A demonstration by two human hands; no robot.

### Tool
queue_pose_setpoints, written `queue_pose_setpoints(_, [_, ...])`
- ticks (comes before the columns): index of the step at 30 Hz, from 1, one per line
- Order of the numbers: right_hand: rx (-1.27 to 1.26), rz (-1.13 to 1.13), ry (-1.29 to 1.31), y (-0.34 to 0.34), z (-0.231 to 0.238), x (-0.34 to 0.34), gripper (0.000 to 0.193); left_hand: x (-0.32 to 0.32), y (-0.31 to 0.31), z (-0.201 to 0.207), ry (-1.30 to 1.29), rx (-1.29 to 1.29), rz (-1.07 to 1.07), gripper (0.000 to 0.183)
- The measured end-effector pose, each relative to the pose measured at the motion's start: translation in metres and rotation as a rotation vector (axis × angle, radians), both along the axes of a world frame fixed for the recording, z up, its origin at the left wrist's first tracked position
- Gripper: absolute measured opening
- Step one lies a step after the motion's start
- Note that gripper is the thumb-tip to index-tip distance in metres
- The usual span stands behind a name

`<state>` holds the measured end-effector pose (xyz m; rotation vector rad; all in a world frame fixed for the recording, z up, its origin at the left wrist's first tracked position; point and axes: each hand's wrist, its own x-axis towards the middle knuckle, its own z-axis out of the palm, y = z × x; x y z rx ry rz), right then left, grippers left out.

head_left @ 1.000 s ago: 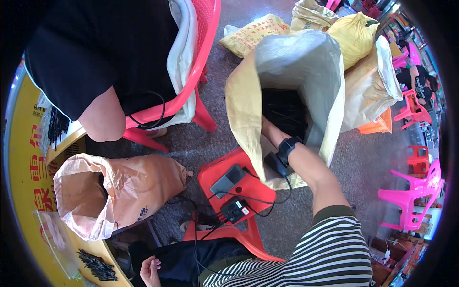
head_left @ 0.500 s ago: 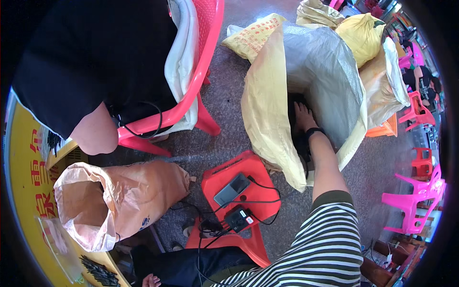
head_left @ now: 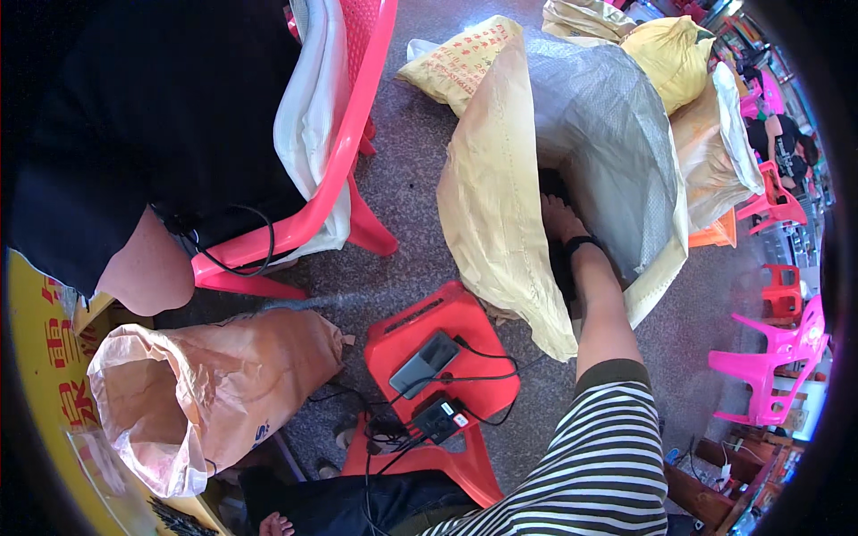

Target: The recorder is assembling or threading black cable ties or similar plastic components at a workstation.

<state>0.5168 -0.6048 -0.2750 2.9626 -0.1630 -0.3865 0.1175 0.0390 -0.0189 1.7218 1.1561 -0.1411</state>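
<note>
My right hand (head_left: 561,221) reaches deep into a large tan woven sack (head_left: 487,196) with a grey-silver lining (head_left: 608,116). A dark band circles that wrist. Dark contents (head_left: 556,183) lie around the hand; the fingertips disappear among them, and I cannot tell whether they grip anything. At the lower edge, part of my left hand (head_left: 276,524) shows by my dark trousers (head_left: 357,500). Its fingers look loosely curled and a little apart, with nothing visible in them. The upright sack's mouth is wide, and its tan front wall stands left of my right forearm.
A red stool (head_left: 420,326) holds a phone (head_left: 424,364), a black box (head_left: 439,418) and cables. An orange-brown sack (head_left: 268,384) lies left. At upper left a person in black (head_left: 161,125) sits on a pink chair (head_left: 308,228). A yellow sack (head_left: 668,67) stands behind.
My right hand has sunk lower into the dark contents, its fingers less visible. The view has shifted slightly; the person in black has leaned a little to the left.
</note>
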Motion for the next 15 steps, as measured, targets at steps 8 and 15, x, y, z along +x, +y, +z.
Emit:
queue_pose_setpoints(8, [-0.096, 0.154, 0.050, 0.012, 0.009, -0.006, 0.076, 0.000, 0.026, -0.019, 0.041, -0.049, -0.056, 0.027])
queue_pose_setpoints(15, [-0.007, -0.021, 0.202, 0.007, 0.020, -0.009, 0.072, 0.011, 0.025, -0.024, 0.092, -0.012, -0.087, 0.028])
